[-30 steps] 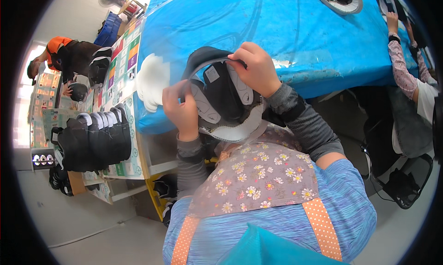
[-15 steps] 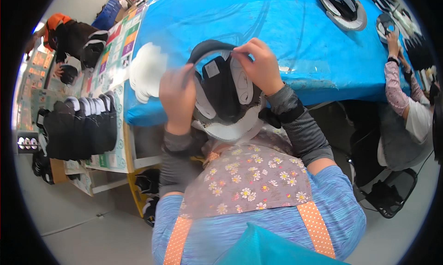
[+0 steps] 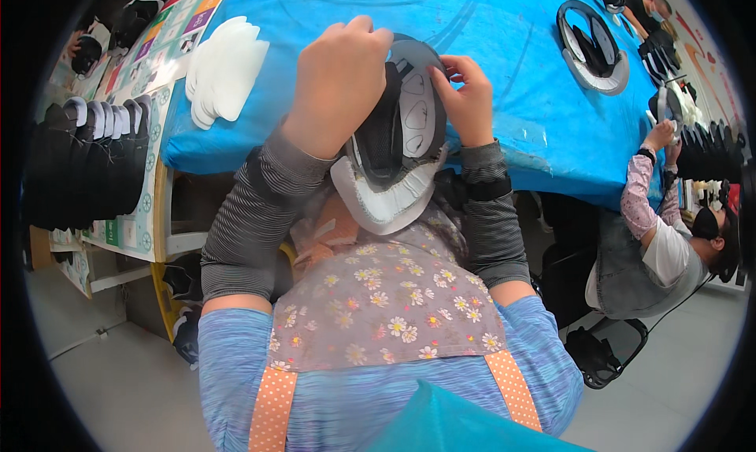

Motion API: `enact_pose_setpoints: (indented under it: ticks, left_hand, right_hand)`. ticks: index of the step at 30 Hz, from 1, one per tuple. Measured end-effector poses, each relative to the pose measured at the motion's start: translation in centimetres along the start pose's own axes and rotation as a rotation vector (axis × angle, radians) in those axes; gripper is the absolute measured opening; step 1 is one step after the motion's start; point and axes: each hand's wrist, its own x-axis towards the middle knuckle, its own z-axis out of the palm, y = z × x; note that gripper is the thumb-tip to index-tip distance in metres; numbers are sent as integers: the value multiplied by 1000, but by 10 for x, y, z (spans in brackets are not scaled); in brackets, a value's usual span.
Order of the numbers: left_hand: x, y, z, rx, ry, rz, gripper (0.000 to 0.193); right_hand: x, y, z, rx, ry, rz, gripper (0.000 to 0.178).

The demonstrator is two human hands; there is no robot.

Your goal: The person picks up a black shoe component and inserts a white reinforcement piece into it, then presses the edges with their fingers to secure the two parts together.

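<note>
A black and grey shoe upper with a white gathered heel edge is tilted between me and the table edge, its opening facing me. My right hand pinches the rim at its far right side, thumb on the inside. My left hand is closed in a fist at the upper's far left side, with the back of the hand toward me. It covers part of the upper's left side, and whatever its fingertips hold is hidden. Inside the upper, a black tongue and a pale lining with printed outlines are visible.
A blue-covered table spreads ahead. On it lie a stack of white flat pieces at left and another shoe upper at right. Black uppers line the left side table. A masked co-worker sits at right.
My left hand has left the upper's left rim and risen up and to the right, closing in a fist. The right hand has slid along the rim. The upper has turned slightly; my view has shifted right.
</note>
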Motion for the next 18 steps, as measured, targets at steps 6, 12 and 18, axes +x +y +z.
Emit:
enact_pose_setpoints:
  ticks: [6, 12, 18]
  left_hand:
    - [-4, 2, 4, 42, -26, -28, 5]
    - [-1, -6, 16, -8, 91, 12, 20]
    - [13, -19, 4, -69, -205, 64, 31]
  right_hand:
    - [-2, 4, 5, -10, 53, 14, 12]
    - [-15, 10, 13, 18, 39, 98, 37]
    - [-3, -14, 2, 230, -192, 251, 46]
